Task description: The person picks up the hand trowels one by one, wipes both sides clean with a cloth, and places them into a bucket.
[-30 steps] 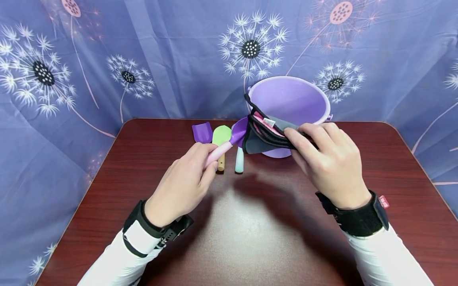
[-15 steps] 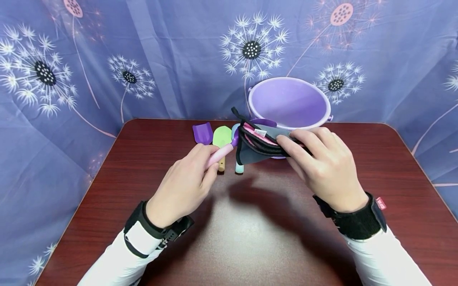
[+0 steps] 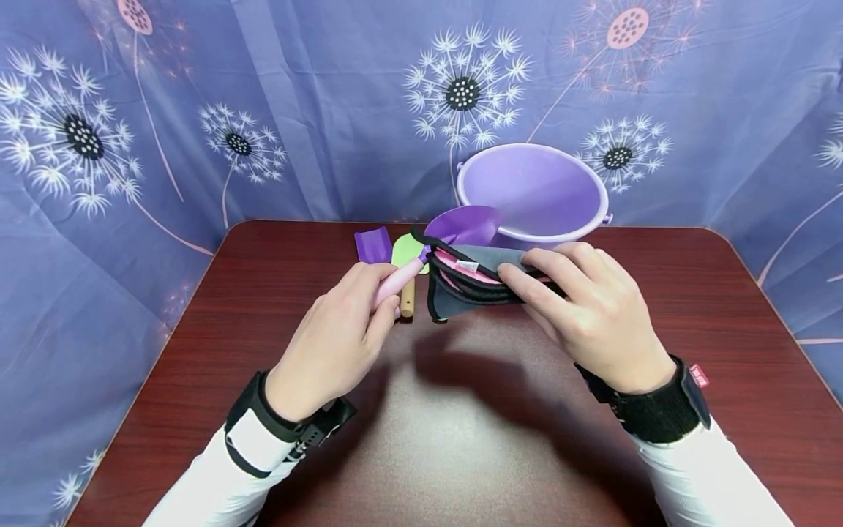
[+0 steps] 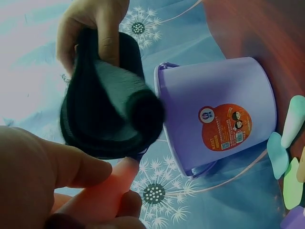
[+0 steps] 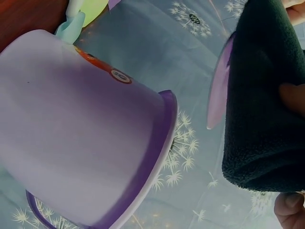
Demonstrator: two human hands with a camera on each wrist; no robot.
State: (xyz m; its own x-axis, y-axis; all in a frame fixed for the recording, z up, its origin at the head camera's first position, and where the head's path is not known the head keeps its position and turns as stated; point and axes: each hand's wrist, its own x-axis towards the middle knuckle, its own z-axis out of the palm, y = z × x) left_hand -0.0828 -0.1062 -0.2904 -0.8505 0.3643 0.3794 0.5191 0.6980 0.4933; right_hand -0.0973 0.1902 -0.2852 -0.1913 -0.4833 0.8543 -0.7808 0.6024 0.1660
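My left hand [image 3: 329, 333] grips the pink handle of a small shovel with a purple blade [image 3: 466, 223], held up over the table in front of the bucket. My right hand [image 3: 589, 315] pinches a folded grey cloth [image 3: 494, 258] with black edging, a pink inner layer and a white tag. The cloth lies against the shovel where blade meets handle, hiding part of the neck. In the left wrist view the dark cloth [image 4: 114, 95] is just beyond the pink handle [image 4: 102, 191]. From the right wrist, the blade [image 5: 220, 88] sticks out past the cloth's edge.
A light purple bucket [image 3: 532, 146] stands at the table's back edge; an orange sticker [image 4: 226, 126] is on its side. Left of it lie a purple shovel [image 3: 373, 246] and a green shovel [image 3: 404, 247] with a wooden handle. A blue shovel [image 4: 278, 152] lies beside them.
My right hand has brought the cloth left and down along the shovel, from the blade towards the handle. More of the blade now shows above the cloth. My left hand has barely moved.
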